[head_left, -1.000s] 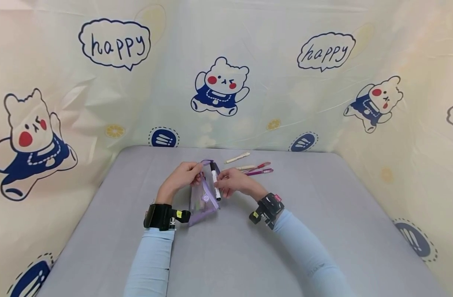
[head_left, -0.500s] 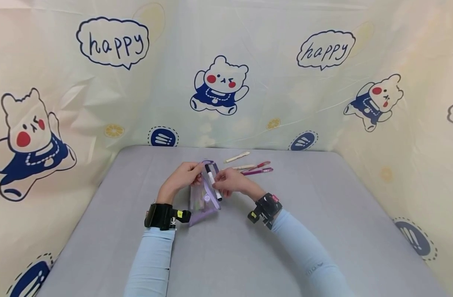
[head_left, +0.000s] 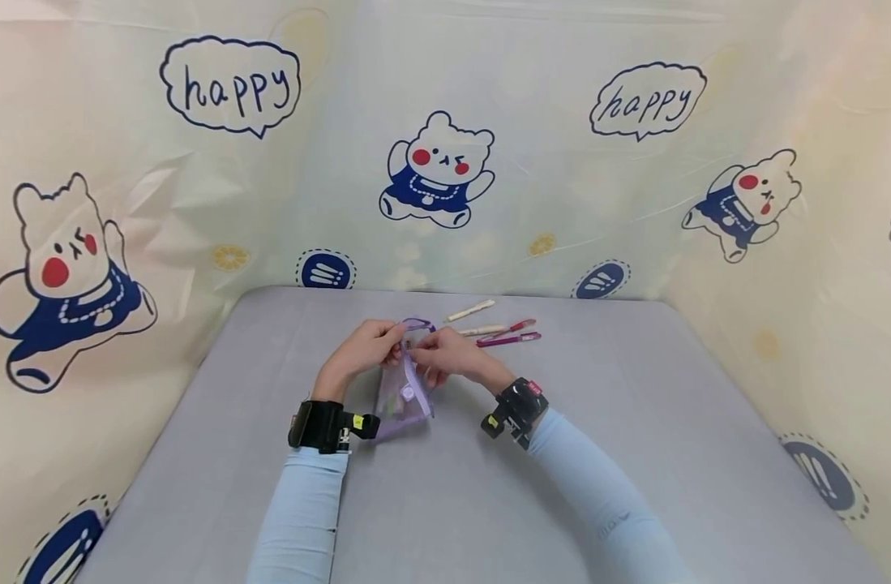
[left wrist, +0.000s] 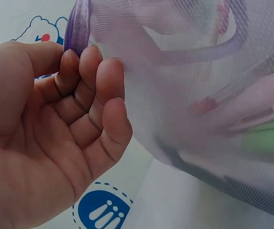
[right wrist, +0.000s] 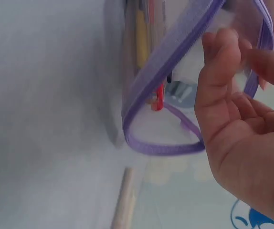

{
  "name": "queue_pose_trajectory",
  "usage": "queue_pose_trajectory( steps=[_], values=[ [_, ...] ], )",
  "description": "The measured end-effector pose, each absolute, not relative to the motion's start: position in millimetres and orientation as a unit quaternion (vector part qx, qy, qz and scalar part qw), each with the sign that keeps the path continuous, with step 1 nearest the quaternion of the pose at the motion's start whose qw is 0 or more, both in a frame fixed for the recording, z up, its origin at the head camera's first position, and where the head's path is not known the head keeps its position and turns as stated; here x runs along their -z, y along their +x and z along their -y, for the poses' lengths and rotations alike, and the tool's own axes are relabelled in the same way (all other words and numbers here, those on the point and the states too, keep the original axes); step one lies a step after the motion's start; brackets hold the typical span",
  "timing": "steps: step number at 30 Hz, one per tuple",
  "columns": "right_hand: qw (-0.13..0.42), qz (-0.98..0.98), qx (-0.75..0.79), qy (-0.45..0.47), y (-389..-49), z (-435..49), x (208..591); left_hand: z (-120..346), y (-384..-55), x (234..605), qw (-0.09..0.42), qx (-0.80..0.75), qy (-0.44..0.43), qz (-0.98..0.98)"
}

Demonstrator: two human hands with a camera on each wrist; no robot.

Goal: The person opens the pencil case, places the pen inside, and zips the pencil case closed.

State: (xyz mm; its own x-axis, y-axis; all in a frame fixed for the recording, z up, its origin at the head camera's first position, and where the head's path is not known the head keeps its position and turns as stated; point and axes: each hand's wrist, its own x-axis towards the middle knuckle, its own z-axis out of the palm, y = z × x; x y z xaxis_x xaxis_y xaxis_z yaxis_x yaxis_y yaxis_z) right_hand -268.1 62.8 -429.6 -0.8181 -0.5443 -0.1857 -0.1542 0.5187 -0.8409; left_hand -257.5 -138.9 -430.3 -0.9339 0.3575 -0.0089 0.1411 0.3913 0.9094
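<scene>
A translucent mesh pencil pouch (head_left: pixel 397 388) with purple zipper trim stands tilted between the hands, its mouth gaping in the right wrist view. My left hand (left wrist: pixel 75 119) pinches the pouch's zippered edge (left wrist: pixel 79 28) between thumb and fingers. At the mouth is my right hand (right wrist: pixel 247 114), its fingers curled and its thumb meeting the fingertips; I cannot tell whether it still holds the marker, which is hidden from the head view. Through the mesh show a green item (left wrist: pixel 268 138), and inside the mouth lie a red-tipped pen (right wrist: pixel 159 98) and a yellow one (right wrist: pixel 142 40).
Behind the right hand, two cream pens, one of them farther back (head_left: pixel 470 310), lie on the grey table (head_left: pixel 562 454) beside a red pen (head_left: pixel 521 325) and a purple pen (head_left: pixel 509 339). A printed curtain (head_left: pixel 547 170) rises behind the table.
My right hand has moved left to the pouch's mouth. The black-and-white marker it was holding tilted over the opening and has gone out of sight. My left hand keeps its grip on the edge.
</scene>
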Motion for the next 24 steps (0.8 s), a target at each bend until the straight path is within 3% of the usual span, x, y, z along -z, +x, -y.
queue_pose_trajectory(
  steps=[7,24],
  values=[
    [0.149,-0.856,0.458,-0.188,-271,-69,437,141,-258,428,0.111,-0.531,0.130,-0.830],
    [0.135,-0.895,0.378,-0.192,-284,-115,429,143,-257,429,0.107,-0.529,0.132,-0.832]
  ],
)
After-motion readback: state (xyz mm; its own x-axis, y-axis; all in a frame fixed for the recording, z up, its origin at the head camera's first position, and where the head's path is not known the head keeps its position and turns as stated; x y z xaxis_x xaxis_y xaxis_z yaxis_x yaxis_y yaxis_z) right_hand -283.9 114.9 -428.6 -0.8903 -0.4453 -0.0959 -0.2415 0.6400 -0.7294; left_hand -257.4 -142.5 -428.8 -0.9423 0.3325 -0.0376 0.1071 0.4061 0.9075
